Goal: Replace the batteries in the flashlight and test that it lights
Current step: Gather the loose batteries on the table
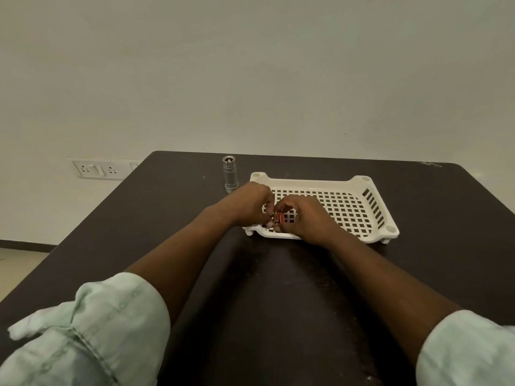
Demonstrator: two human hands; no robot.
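Note:
A silver flashlight (230, 174) stands upright on the dark table (167, 218), just left of a white perforated tray (348, 201). Over the tray's near left corner my left hand (252, 203) and my right hand (303, 218) meet. Between their fingertips they pinch a small bundle of red and gold batteries (278, 217). The fingers hide most of the bundle, so I cannot tell how many batteries it holds. Both forearms reach forward from rolled pale green sleeves.
A wall socket plate (100, 169) sits low on the wall beyond the table's left corner. The table's left edge runs diagonally towards me, with floor showing past it. The tray's right part holds nothing visible.

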